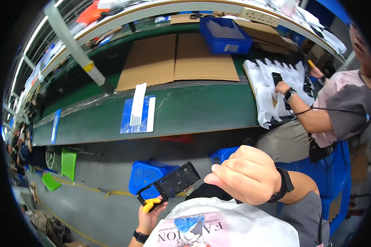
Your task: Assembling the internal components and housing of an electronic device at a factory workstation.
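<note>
Holding black panel (175, 180) in left hand (151, 214), on the near side of the green workbench (202, 105), well apart from its front edge. Gripped at the end farther from the bench, between thumb and fingers; yellow finger covers (151, 202) worn on that hand. Long, thin and rectangular in outline; dark all over, with little shine. Dotted across the broad face with small holes and recesses; edged by a thin rim. Seemingly open and frame-like toward the gripped end, with blue showing through. Tilted, far end pointing up and right toward the bench. Finer detail too small to read.

Right hand (248, 175) clenched near the bench's front edge as seen, apart from the panel, thumb laid against curled fingers; cannot tell whether anything is inside.

Below the bench's near edge: blue stool (142, 175), perforated seat. On bench, near front edge: blue sheet (127, 119) with white strip (138, 105) across. Farther back on bench: cardboard (148, 59), blue bin (218, 46). At bench's right end: co-worker (346, 103), reaching over white wrapping (264, 88).
</note>
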`<action>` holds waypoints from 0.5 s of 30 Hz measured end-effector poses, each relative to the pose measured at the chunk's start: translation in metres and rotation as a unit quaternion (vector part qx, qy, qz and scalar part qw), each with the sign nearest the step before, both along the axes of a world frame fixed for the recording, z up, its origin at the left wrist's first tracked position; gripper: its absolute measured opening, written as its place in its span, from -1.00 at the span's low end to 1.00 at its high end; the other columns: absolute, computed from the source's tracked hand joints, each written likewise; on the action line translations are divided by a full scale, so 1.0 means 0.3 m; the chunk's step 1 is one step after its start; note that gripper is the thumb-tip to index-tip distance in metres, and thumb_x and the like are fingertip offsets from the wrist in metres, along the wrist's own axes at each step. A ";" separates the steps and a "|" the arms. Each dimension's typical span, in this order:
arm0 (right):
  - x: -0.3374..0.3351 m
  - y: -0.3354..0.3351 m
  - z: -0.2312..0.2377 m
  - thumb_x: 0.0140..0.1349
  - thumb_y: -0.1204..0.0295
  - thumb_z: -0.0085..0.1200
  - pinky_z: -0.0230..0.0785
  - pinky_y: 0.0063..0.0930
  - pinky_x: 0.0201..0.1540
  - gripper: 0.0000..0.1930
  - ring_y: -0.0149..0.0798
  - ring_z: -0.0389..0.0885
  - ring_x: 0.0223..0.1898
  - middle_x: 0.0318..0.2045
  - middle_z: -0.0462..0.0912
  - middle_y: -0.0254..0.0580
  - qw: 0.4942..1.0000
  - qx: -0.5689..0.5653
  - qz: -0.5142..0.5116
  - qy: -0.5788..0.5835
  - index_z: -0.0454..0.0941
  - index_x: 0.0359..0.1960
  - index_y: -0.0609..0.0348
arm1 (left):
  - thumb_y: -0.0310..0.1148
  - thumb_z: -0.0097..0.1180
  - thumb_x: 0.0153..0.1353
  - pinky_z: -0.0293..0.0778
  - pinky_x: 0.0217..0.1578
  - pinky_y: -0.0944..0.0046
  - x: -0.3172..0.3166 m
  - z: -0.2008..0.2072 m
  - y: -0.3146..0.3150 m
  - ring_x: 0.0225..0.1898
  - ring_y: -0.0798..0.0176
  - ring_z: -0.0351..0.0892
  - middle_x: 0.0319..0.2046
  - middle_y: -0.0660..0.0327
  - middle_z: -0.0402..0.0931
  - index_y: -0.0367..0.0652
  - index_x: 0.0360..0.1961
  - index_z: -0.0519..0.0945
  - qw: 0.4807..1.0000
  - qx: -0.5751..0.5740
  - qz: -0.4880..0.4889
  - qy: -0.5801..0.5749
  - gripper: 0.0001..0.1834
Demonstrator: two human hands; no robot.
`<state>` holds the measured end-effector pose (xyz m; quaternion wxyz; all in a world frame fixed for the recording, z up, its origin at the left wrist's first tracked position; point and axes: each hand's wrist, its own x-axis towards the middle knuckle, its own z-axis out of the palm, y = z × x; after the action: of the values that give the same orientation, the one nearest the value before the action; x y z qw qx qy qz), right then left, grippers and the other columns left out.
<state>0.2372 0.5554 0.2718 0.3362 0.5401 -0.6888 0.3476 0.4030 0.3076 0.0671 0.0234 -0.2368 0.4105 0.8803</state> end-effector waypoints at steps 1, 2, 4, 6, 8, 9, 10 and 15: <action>-0.013 -0.003 -0.003 -0.24 0.55 0.24 0.15 -0.61 -0.69 -0.80 -0.33 0.36 -0.71 -0.73 0.38 -0.27 1.000 0.001 -0.013 0.000 0.47 -0.56 0.35 | -0.30 -0.13 0.11 0.46 -0.25 0.15 -0.028 -0.006 -0.018 -0.25 -0.04 0.49 -0.19 -0.07 0.42 -0.41 -0.25 0.44 1.000 0.001 -0.013 0.000 -0.66; -0.027 -0.001 -0.004 -0.24 0.55 0.25 0.15 -0.61 -0.69 -0.79 -0.33 0.35 -0.72 -0.74 0.37 -0.27 1.000 0.001 -0.028 -0.007 0.47 -0.56 0.35 | -0.30 -0.13 0.11 0.46 -0.25 0.15 -0.053 -0.014 -0.033 -0.25 -0.04 0.49 -0.19 -0.07 0.42 -0.40 -0.25 0.44 1.000 0.005 -0.024 -0.002 -0.67; -0.057 0.004 -0.004 -0.24 0.54 0.26 0.15 -0.60 -0.69 -0.79 -0.33 0.35 -0.72 -0.74 0.37 -0.27 0.999 0.003 -0.053 -0.013 0.47 -0.56 0.34 | -0.30 -0.12 0.10 0.46 -0.25 0.14 -0.102 -0.024 -0.050 -0.26 -0.07 0.48 -0.18 -0.07 0.41 -0.40 -0.28 0.45 0.999 0.017 -0.042 -0.012 -0.67; -0.099 0.017 -0.001 -0.25 0.56 0.26 0.18 -0.59 -0.69 -0.80 -0.32 0.35 -0.73 -0.74 0.39 -0.26 0.996 0.015 -0.087 -0.026 0.47 -0.58 0.32 | -0.31 -0.12 0.10 0.46 -0.25 0.13 -0.151 -0.032 -0.067 -0.26 -0.08 0.48 -0.17 -0.08 0.40 -0.42 -0.29 0.44 0.998 0.017 -0.059 -0.019 -0.67; -0.161 0.028 -0.009 -0.24 0.57 0.25 0.19 -0.58 -0.69 -0.82 -0.32 0.35 -0.74 -0.73 0.41 -0.24 0.992 -0.012 -0.123 -0.016 0.47 -0.59 0.31 | -0.31 -0.14 0.10 0.46 -0.24 0.10 -0.192 -0.034 -0.085 -0.26 -0.12 0.47 -0.15 -0.10 0.37 -0.44 -0.30 0.43 0.997 0.013 -0.072 -0.024 -0.67; -0.196 0.043 -0.017 -0.24 0.59 0.24 0.20 -0.57 -0.69 -0.83 -0.31 0.35 -0.74 -0.73 0.42 -0.23 0.988 -0.041 -0.147 -0.005 0.47 -0.60 0.30 | -0.30 -0.14 0.10 0.46 -0.25 0.09 -0.208 -0.037 -0.097 -0.26 -0.13 0.47 -0.14 -0.12 0.36 -0.44 -0.30 0.42 0.997 0.005 -0.077 -0.018 -0.66; -0.237 0.056 -0.032 -0.22 0.62 0.21 0.21 -0.56 -0.69 -0.86 -0.30 0.35 -0.75 -0.74 0.44 -0.21 0.982 -0.032 -0.186 -0.024 0.47 -0.62 0.28 | -0.28 -0.13 0.09 0.47 -0.26 0.08 -0.220 -0.041 -0.120 -0.26 -0.13 0.47 -0.14 -0.12 0.36 -0.44 -0.30 0.43 0.997 -0.002 -0.070 -0.019 -0.65; -0.513 0.225 -0.124 -0.17 0.57 0.18 0.20 -0.49 -0.65 -0.84 -0.26 0.34 -0.71 -0.74 0.39 -0.26 0.944 -0.063 -0.324 0.016 0.40 -0.66 0.21 | -0.23 -0.04 0.04 0.50 -0.27 0.09 -0.365 -0.103 -0.185 -0.27 -0.08 0.49 -0.19 -0.07 0.40 -0.34 -0.34 0.45 0.997 -0.020 -0.051 -0.061 -0.67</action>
<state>0.0833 0.6231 0.2345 0.4753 0.2708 -0.7976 0.2542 0.2936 0.2520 0.0362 0.0890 -0.2692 0.4378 0.8532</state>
